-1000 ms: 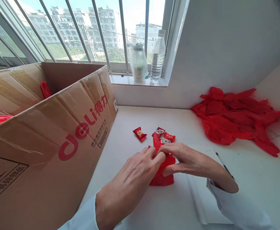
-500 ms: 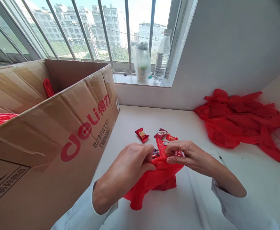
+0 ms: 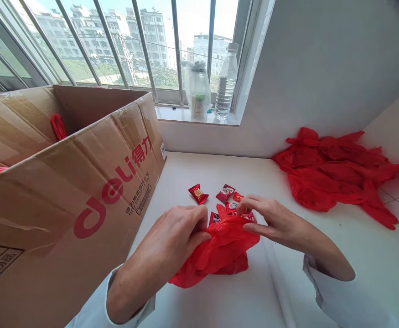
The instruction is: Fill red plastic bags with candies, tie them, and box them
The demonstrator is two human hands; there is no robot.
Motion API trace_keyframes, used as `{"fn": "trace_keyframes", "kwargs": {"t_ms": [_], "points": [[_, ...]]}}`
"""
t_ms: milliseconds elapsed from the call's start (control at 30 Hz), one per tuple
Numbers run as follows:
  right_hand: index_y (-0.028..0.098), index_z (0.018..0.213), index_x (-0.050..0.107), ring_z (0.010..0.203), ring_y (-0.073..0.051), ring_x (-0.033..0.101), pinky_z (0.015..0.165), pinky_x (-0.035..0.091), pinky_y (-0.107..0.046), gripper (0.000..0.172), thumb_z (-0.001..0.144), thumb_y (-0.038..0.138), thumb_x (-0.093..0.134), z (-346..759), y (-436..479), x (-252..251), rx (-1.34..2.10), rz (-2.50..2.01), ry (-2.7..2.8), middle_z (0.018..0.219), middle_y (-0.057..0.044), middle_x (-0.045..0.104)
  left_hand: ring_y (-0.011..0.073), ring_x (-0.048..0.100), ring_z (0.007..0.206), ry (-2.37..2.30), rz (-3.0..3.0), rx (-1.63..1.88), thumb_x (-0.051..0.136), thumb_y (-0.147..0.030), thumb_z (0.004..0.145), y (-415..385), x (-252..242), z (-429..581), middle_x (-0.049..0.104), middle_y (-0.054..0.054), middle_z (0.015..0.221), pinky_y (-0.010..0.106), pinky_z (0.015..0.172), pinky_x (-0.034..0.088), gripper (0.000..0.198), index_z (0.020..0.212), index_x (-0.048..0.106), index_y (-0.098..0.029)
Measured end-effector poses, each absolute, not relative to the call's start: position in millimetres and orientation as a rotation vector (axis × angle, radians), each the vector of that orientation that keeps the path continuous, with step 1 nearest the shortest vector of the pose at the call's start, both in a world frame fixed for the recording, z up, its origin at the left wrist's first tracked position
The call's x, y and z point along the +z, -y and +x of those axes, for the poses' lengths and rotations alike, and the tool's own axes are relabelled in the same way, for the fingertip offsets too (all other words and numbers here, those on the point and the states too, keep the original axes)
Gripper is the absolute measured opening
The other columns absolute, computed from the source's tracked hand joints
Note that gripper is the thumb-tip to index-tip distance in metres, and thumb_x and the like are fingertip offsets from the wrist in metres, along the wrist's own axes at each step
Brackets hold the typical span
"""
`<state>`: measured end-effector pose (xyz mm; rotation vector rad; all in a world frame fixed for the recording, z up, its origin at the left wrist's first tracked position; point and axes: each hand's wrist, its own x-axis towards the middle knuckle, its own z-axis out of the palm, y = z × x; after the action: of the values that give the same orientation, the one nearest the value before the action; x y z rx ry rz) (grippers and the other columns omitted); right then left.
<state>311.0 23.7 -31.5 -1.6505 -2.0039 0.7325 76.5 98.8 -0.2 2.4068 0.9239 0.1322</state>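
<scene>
A thin red plastic bag (image 3: 221, 243) lies crumpled on the white table in front of me. My left hand (image 3: 180, 232) is closed in a pinch on the bag's left edge. At the bag's right edge is my right hand (image 3: 274, 218), its thumb touching the plastic and its fingers held apart from the thumb. Several small wrapped candies lie just beyond the bag, among them a red one (image 3: 198, 194) on the left and a dark red one (image 3: 225, 193) near the middle. Others are partly hidden by the bag and my right fingers.
A large cardboard box (image 3: 93, 182) stands open at left, with red plastic inside. More red bags (image 3: 336, 171) are heaped at right against the wall. A water bottle (image 3: 226, 84) and a bagged jar (image 3: 198, 93) stand on the windowsill.
My right fingers have parted from the pinch on the red bag. The bag's upright strip has dropped, and its top is more spread out. The view has shifted slightly right.
</scene>
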Motion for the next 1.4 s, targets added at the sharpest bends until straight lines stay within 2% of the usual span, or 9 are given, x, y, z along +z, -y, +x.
{"fn": "trace_keyframes", "kwargs": {"t_ms": [100,267,633,767,867,933,1000,1100,1400], "points": [[0.025,0.109,0.056,0.093,-0.015,0.052,0.081,0.04,-0.027,0.021,0.089,0.019,0.054,294.5,-23.3,-32.8,0.667,-1.481,2.043,0.106,-0.002,0.059,0.0111,0.044,0.064,-0.829,2.432,0.226,0.044,-0.014,0.084,-94.4,-4.8,80.9,0.054,-0.007,0.076,0.025,0.058,0.029,0.01,0.083,0.045,-0.023],[0.019,0.076,0.06,0.071,-0.011,0.049,0.066,0.038,-0.024,0.009,0.085,0.017,0.06,290.6,-25.8,-34.9,0.8,-1.451,1.877,0.075,0.002,0.059,0.0105,0.044,0.061,-0.846,2.46,0.068,0.039,-0.015,0.085,-94.9,-7.8,86.7,0.054,-0.004,0.075,0.027,0.056,0.027,0.022,0.075,0.056,-0.023],[0.018,0.075,0.051,0.065,-0.01,0.042,0.058,0.032,-0.024,0.022,0.082,0.035,0.063,360.5,-30.8,-40.5,1.246,-1.546,1.454,0.07,0.003,0.049,0.011,0.032,0.058,-1.021,2.433,0.121,0.046,-0.021,0.084,-103.1,3.4,73.4,0.039,-0.006,0.062,0.027,0.053,0.024,0.027,0.062,0.03,-0.018],[0.021,0.095,0.057,0.084,-0.016,0.052,0.074,0.042,-0.029,0.02,0.083,0.036,0.062,353.7,-24.9,-31.4,1.046,-1.58,1.747,0.093,-0.002,0.058,0.0116,0.039,0.06,-0.995,2.43,0.164,0.04,-0.025,0.091,-95.9,4.7,70.8,0.045,-0.006,0.066,0.026,0.056,0.028,0.023,0.069,0.037,-0.021],[0.025,0.115,0.057,0.101,-0.019,0.054,0.087,0.042,-0.031,0.035,0.082,0.033,0.065,327.9,-22.7,-26.4,0.928,-1.49,1.848,0.113,-0.004,0.06,0.013,0.049,0.074,-0.9,2.455,0.228,0.039,-0.021,0.092,-87.3,1.2,75.0,0.055,-0.004,0.094,0.026,0.065,0.035,0.012,0.099,0.046,-0.027],[0.023,0.103,0.062,0.087,-0.016,0.057,0.075,0.044,-0.027,0.018,0.085,0.027,0.059,308.5,-22.6,-26.0,0.921,-1.471,1.841,0.098,-0.002,0.064,0.0133,0.05,0.076,-0.844,2.486,0.225,0.043,-0.015,0.088,-81.9,-3.5,82.2,0.053,-0.002,0.105,0.025,0.064,0.036,0.024,0.107,0.045,-0.029],[0.02,0.086,0.063,0.072,-0.012,0.055,0.063,0.041,-0.023,0.009,0.086,0.02,0.054,294.9,-22.8,-26.3,0.914,-1.467,1.822,0.08,0.0,0.063,0.0123,0.047,0.068,-0.828,2.521,0.189,0.041,-0.011,0.087,-78.6,-7.9,90.3,0.052,-0.003,0.093,0.025,0.057,0.032,0.018,0.092,0.049,-0.026],[0.018,0.077,0.06,0.065,-0.01,0.049,0.057,0.035,-0.022,0.007,0.083,0.017,0.055,296.2,-23.0,-26.5,0.935,-1.471,1.733,0.071,0.002,0.058,0.012,0.045,0.064,-0.876,2.519,0.176,0.038,-0.011,0.089,-80.6,-8.3,95.0,0.051,-0.004,0.078,0.026,0.057,0.031,0.018,0.076,0.045,-0.022],[0.019,0.078,0.047,0.064,-0.01,0.047,0.056,0.037,-0.022,0.024,0.084,0.039,0.059,363.9,-26.8,-32.4,0.893,-1.582,1.271,0.073,0.002,0.051,0.0117,0.053,0.081,-0.859,2.555,0.16,0.038,-0.024,0.094,-88.8,13.5,55.3,0.056,-0.005,0.091,0.023,0.071,0.04,0.013,0.086,0.048,-0.026]]}}
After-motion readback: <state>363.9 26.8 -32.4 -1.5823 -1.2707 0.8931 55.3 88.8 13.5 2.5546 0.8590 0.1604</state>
